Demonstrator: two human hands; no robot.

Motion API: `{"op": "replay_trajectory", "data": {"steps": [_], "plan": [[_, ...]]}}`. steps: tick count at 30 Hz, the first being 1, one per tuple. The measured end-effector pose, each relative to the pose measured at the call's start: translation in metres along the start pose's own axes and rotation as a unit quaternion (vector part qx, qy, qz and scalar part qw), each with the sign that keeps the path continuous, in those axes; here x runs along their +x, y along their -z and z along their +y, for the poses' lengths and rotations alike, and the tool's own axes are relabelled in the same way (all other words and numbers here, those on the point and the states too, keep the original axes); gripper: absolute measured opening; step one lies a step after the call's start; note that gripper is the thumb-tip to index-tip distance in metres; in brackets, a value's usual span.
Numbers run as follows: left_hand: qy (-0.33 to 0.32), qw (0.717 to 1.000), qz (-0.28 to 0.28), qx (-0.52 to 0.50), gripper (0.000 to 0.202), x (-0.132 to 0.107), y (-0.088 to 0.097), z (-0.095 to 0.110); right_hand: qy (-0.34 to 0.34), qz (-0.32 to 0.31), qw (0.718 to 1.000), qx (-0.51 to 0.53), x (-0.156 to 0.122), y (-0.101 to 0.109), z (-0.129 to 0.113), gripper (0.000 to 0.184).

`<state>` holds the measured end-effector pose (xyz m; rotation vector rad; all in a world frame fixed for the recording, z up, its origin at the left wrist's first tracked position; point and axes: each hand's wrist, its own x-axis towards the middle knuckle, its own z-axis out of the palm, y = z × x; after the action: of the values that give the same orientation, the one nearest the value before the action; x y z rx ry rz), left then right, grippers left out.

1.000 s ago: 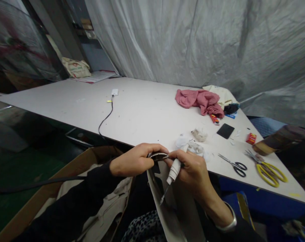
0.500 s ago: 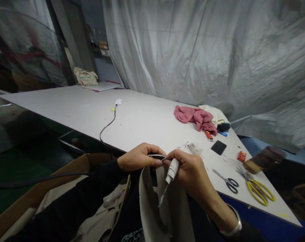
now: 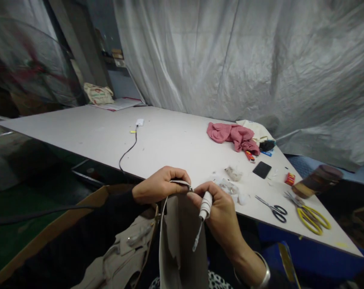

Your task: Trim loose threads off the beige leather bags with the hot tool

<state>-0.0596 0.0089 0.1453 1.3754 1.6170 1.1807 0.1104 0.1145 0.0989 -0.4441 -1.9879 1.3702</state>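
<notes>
My left hand is closed, pinching the top edge of a pale grey bag-like piece that hangs down in front of me. My right hand is closed too, its fingertips pinching the same edge right next to the left hand. A small tool with a white wrapped handle and a thin metal tip pointing down is tucked in the right hand. Both hands are just before the near edge of the white table.
On the table lie black scissors, yellow-handled shears, a black card, a pink cloth, white scraps, a black cable and a brown roll. A cardboard box with beige pieces sits lower left.
The view shifted slightly. My hands stay joined on the piece's edge and have drifted a little left; the hanging piece now shows a flatter face.
</notes>
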Motion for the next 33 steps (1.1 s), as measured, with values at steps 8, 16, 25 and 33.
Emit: {"op": "replay_trajectory", "data": {"steps": [8,16,25,33], "plan": [[0.039,0.999,-0.026,-0.005,0.016,0.024,-0.048,-0.064,-0.138,0.065,0.984,0.087,-0.042,0.017,0.062,0.025],[0.046,0.996,0.012,-0.081,0.014,0.056,-0.09,-0.135,-0.126,0.18,0.974,0.055,-0.049,0.071,0.113,0.041],[0.151,0.986,0.03,-0.058,0.019,0.092,-0.138,-0.156,-0.121,0.24,0.961,-0.064,-0.02,0.114,0.168,0.04],[0.198,0.977,0.045,-0.069,0.02,0.111,-0.149,-0.142,-0.068,0.264,0.956,-0.11,-0.006,0.107,0.194,0.025]]}}
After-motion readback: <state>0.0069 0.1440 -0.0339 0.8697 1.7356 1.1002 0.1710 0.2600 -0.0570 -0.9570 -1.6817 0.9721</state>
